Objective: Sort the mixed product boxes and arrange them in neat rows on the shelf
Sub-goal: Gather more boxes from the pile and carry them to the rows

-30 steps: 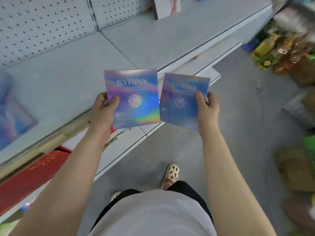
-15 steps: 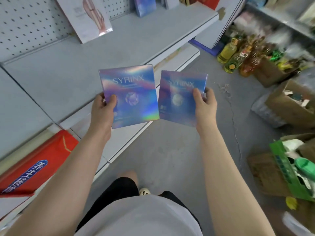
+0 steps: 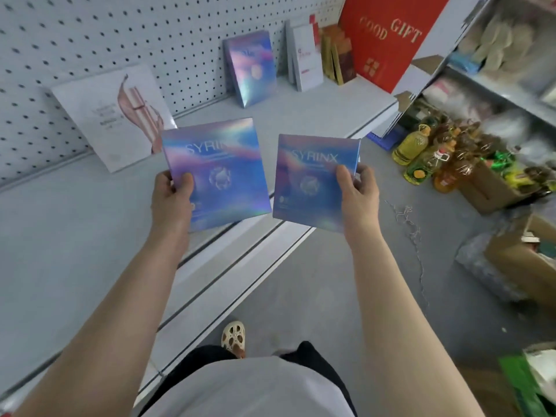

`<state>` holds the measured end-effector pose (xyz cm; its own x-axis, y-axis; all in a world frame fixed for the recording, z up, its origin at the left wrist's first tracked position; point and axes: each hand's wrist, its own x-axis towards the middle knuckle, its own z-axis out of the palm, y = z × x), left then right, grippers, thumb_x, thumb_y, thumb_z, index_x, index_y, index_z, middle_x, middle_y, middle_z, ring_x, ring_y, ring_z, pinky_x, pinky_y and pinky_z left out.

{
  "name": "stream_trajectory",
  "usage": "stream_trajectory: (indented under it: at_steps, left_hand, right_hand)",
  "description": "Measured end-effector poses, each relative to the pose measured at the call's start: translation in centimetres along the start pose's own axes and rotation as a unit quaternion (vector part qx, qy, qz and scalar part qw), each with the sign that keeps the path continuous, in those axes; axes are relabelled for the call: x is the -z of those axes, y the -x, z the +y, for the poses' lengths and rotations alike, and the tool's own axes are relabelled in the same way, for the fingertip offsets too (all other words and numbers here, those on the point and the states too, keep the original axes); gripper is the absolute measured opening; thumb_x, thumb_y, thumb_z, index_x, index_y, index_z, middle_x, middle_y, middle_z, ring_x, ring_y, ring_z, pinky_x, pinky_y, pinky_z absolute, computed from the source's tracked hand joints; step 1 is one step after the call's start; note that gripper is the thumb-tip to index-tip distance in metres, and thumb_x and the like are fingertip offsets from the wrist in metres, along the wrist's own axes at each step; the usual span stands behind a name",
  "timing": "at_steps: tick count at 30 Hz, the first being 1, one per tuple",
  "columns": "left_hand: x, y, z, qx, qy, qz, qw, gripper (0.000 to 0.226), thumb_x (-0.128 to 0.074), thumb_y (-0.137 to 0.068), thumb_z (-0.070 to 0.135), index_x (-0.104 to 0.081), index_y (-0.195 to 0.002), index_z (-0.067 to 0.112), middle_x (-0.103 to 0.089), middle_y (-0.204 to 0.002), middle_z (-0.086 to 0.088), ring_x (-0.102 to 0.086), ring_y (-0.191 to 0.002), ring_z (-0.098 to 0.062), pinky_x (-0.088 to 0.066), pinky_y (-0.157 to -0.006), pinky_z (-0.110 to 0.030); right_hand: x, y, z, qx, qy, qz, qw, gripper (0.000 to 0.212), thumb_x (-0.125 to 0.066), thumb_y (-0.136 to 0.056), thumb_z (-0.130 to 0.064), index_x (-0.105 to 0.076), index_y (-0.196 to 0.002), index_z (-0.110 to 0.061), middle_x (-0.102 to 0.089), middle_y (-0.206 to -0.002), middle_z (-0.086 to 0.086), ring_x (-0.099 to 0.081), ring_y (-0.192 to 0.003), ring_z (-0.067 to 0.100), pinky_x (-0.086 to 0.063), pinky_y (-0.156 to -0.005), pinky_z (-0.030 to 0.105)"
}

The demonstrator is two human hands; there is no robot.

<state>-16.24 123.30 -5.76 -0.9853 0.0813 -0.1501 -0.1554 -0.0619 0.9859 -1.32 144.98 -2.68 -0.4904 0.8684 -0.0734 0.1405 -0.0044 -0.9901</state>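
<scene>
each hand pinches one syrinx box by a lower corner: left hand (image 3: 173, 195), left box (image 3: 216, 173); right hand (image 3: 358, 191), right box (image 3: 313, 179). such corner grips could let a box swing or slip before reaching the shelf (image 3: 316, 106).

- One wide-angle camera sits on my head, looking forward and down along my forearms.
- It faces the shelf (image 3: 90, 236) slantwise: the front edge runs from lower left to upper right.
- My hands are near; the shelf's far end lies well beyond.
</scene>
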Motion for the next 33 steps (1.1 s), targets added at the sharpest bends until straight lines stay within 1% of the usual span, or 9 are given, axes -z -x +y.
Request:
stream_trajectory:
  at_steps: [4,8,11,15,17,23,27,29,33]
  left_hand:
    - [-3.4,-4.3,0.9,-0.018,0.006,0.018,1.0,0.011,-0.05,-0.098,0.007,-0.053,-0.097,0.017,-0.058,-0.086,0.009,-0.056,-0.062,0.013,-0.044,-0.062,-0.009]
    - [-5.5,-8.1,0.6,-0.025,-0.015,0.069,0.997,0.029,-0.051,-0.097,0.009,-0.049,-0.122,-0.005,-0.053,-0.088,0.008,-0.052,-0.064,0.013,-0.04,-0.065,-0.007]
    - [-7.5,-10.4,0.4,-0.024,-0.018,0.122,0.992,0.016,-0.051,-0.098,0.011,-0.056,-0.113,0.011,-0.054,-0.085,0.01,-0.052,-0.063,0.01,-0.042,-0.064,-0.012]
    - [-10.6,-12.6,0.0,0.001,-0.01,0.194,0.981,0.006,-0.056,-0.088,0.034,-0.056,-0.09,0.029,-0.056,-0.083,0.003,-0.056,-0.076,-0.015,-0.048,-0.075,-0.036]
    - [-12.6,-12.9,0.0,0.017,-0.005,0.216,0.976,0.01,-0.056,-0.087,0.037,-0.054,-0.086,0.028,-0.052,-0.081,0.001,-0.052,-0.079,-0.021,-0.046,-0.072,-0.045]
    - [-17.1,-13.2,-0.6,0.029,0.014,0.289,0.957,0.006,-0.054,-0.091,0.034,-0.055,-0.092,0.028,-0.059,-0.091,0.0,-0.057,-0.083,-0.019,-0.049,-0.074,-0.045]
    - [-18.7,-13.5,-0.7,0.011,0.003,0.324,0.946,0.013,-0.053,-0.095,0.023,-0.055,-0.105,0.015,-0.057,-0.088,0.003,-0.052,-0.072,-0.006,-0.044,-0.067,-0.025]
    - [-19.1,-13.7,-0.9,0.009,-0.005,0.33,0.944,0.009,-0.051,-0.098,0.019,-0.054,-0.105,0.014,-0.057,-0.089,0.001,-0.052,-0.072,-0.008,-0.044,-0.065,-0.024]
    - [-19.7,-13.8,-0.8,0.013,0.001,0.332,0.943,0.008,-0.051,-0.099,0.02,-0.052,-0.103,0.014,-0.056,-0.093,-0.005,-0.052,-0.077,-0.013,-0.045,-0.064,-0.024]
  right_hand:
    - [-2.2,-6.5,-1.2,0.01,-0.004,-0.027,1.0,0.009,-0.066,-0.086,-0.039,-0.058,-0.084,-0.037,-0.068,-0.098,0.019,-0.068,-0.088,0.038,-0.055,-0.079,0.059]
    - [-4.8,-13.8,-2.0,0.037,0.028,-0.082,0.996,0.01,-0.062,-0.095,-0.033,-0.056,-0.102,-0.029,-0.068,-0.086,0.005,-0.069,-0.075,0.016,-0.057,-0.07,0.039]
    - [-7.6,-20.2,-2.1,0.045,0.024,-0.161,0.986,0.019,-0.053,-0.1,-0.022,-0.047,-0.119,-0.024,-0.065,-0.093,0.003,-0.066,-0.074,0.012,-0.054,-0.066,0.028]
    - [-11.6,-28.4,-2.6,0.061,0.036,-0.272,0.96,0.029,-0.051,-0.097,-0.021,-0.046,-0.126,-0.022,-0.06,-0.094,0.003,-0.059,-0.085,0.016,-0.051,-0.083,0.036]
    - [-13.4,-32.0,-3.1,0.075,0.041,-0.318,0.944,0.038,-0.052,-0.096,-0.02,-0.043,-0.132,-0.017,-0.062,-0.11,0.009,-0.06,-0.093,0.016,-0.052,-0.088,0.035]
    - [-18.5,-40.3,-3.1,0.146,0.096,-0.426,0.887,0.059,-0.059,-0.086,-0.021,-0.039,-0.141,-0.025,-0.06,-0.128,0.007,-0.062,-0.106,0.02,-0.052,-0.098,0.049]
    - [-20.5,-43.2,-3.1,0.235,0.143,-0.456,0.846,0.075,-0.063,-0.084,-0.017,-0.031,-0.148,-0.037,-0.047,-0.143,-0.009,-0.053,-0.125,0.02,-0.048,-0.101,0.047]
    - [-21.5,-43.9,-3.3,0.281,0.161,-0.455,0.83,0.071,-0.064,-0.082,-0.014,-0.038,-0.144,-0.035,-0.045,-0.139,-0.008,-0.051,-0.121,0.015,-0.049,-0.099,0.042]
    - [-22.7,-44.6,-3.1,0.393,0.2,-0.429,0.789,0.054,-0.067,-0.085,-0.01,-0.052,-0.135,-0.023,-0.041,-0.131,0.004,-0.048,-0.108,0.007,-0.036,-0.086,0.003]
